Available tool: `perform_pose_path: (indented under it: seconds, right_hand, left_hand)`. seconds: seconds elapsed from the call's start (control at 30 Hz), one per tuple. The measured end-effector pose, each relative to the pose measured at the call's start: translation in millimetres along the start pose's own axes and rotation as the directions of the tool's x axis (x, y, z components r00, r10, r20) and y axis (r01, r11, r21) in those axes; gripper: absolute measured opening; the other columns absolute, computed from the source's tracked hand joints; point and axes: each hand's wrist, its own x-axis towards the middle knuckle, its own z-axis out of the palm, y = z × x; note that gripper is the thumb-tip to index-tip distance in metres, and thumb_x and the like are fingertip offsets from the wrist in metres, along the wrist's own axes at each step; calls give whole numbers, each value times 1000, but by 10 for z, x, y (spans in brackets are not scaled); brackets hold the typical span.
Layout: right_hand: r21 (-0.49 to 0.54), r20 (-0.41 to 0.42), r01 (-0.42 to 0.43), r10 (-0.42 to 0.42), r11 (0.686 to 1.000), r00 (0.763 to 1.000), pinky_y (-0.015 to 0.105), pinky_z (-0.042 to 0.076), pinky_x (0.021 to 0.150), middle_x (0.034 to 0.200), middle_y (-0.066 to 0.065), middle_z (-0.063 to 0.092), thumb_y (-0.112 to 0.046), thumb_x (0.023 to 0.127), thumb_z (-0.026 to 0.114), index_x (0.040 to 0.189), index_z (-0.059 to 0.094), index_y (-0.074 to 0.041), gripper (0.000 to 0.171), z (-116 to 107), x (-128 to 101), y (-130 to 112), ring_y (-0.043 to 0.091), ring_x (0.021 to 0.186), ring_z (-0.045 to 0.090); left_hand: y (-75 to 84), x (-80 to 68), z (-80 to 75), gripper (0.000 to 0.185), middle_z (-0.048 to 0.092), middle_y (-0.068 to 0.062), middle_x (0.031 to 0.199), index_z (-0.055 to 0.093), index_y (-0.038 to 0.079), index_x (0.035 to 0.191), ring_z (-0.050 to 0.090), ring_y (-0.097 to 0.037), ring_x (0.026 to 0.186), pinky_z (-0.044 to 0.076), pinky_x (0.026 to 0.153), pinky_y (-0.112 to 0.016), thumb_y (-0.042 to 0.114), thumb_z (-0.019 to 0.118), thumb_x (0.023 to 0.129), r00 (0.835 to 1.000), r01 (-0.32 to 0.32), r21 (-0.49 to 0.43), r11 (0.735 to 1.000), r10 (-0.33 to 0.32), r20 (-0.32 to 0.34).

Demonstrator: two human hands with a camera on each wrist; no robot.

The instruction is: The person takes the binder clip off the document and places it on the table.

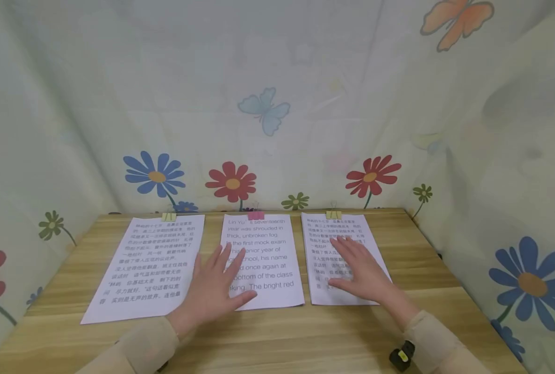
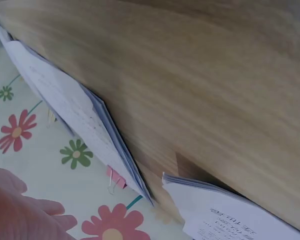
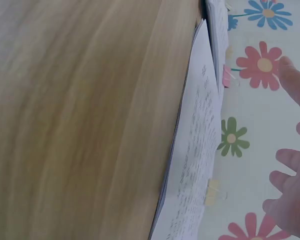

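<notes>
Resting flat, fingers spread, left hand [image 1: 216, 288] and right hand [image 1: 359, 270] press two light, floppy clipped white paper stacks [image 1: 263, 259] at centre frame; best lifted by the clipped top edge

Spread right-hand fingers [image 3: 290, 200] above clipped paper stack [image 3: 197, 145] — yellow clip [image 3: 213, 192] — on wooden table [image 3: 75, 120].

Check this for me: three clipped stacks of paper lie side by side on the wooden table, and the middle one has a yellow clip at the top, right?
Not quite. The middle stack has a pink clip, as the head view shows. The yellow clips are on the outer stacks. The rest holds: three clipped stacks side by side on the wooden table.
</notes>
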Motion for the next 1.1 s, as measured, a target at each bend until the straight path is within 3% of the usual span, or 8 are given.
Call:
perform_pose_path:
  seconds: [0.13, 0.37, 0.67, 0.83, 1.1]
  right_hand:
    - [43, -21, -22, 23, 999, 1000, 60, 26, 112, 153, 21, 37, -37, 78, 84, 153, 35, -5, 95, 11, -45, 86, 41, 141, 31]
    - [128, -38, -89, 94, 988, 995, 63, 28, 109, 152, 19, 40, -34, 79, 85, 153, 34, -6, 94, 13, -137, 223, 42, 138, 33]
    - [221, -32, -204, 216, 954, 976, 68, 31, 105, 152, 23, 37, -24, 80, 85, 155, 31, -9, 93, -13, -239, 396, 45, 136, 34]
    - [297, -30, -237, 257, 925, 966, 69, 26, 107, 152, 24, 36, -19, 80, 84, 155, 30, -7, 93, -31, -278, 504, 47, 137, 31]
    - [345, 23, -368, 384, 863, 923, 67, 25, 109, 155, 27, 29, -20, 84, 81, 155, 22, 0, 95, -102, -303, 662, 49, 140, 28]
  left_hand:
    - [4, -13, 14, 96, 29, -17, 159, 33, 19, 156, 21, -41, 146, 10, 110, -72, 79, 48, 83, 1000, -16, -5, 1000, 16, -10]
    - [0, -18, 8, 95, 37, -15, 155, 37, 15, 154, 29, -38, 143, 11, 112, -70, 72, 60, 82, 998, -27, -54, 998, 23, -66]
    - [7, -5, -33, 97, 42, -13, 150, 38, 11, 152, 40, -32, 135, 30, 110, -55, 74, 60, 81, 993, -63, -98, 993, 53, -109]
    - [10, 33, -76, 95, 47, -14, 146, 40, 9, 150, 43, -32, 133, 32, 109, -55, 66, 67, 80, 987, -75, -117, 990, 58, -149]
    - [12, 75, -88, 95, 51, -12, 143, 40, 8, 150, 47, -31, 130, 35, 107, -55, 65, 69, 79, 984, -87, -144, 986, 62, -167]
